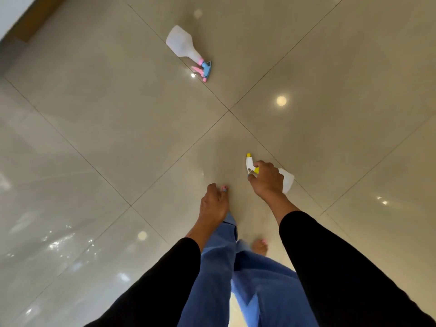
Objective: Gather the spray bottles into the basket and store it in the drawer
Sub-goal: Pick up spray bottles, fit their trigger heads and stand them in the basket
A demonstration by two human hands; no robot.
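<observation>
Bottle in hand: your right hand (267, 179) has its grip clenched round the yellow-nozzled spray bottle (286, 180), off the floor (94, 114).
Bottle remaining: the pink-and-blue spray bottle (182, 46) lies on its side, well ahead of the held bottle.
Left hand (213, 204): released, holding nothing.
Basket, drawer: not in view.
Progress: early; collect the second bottle, then load and store.

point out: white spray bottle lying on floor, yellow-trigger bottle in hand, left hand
White pink-and-blue-trigger spray bottle (181, 44), head view, body.
White yellow-trigger spray bottle (287, 181), head view, body.
Left hand (213, 205), head view, back.
</observation>
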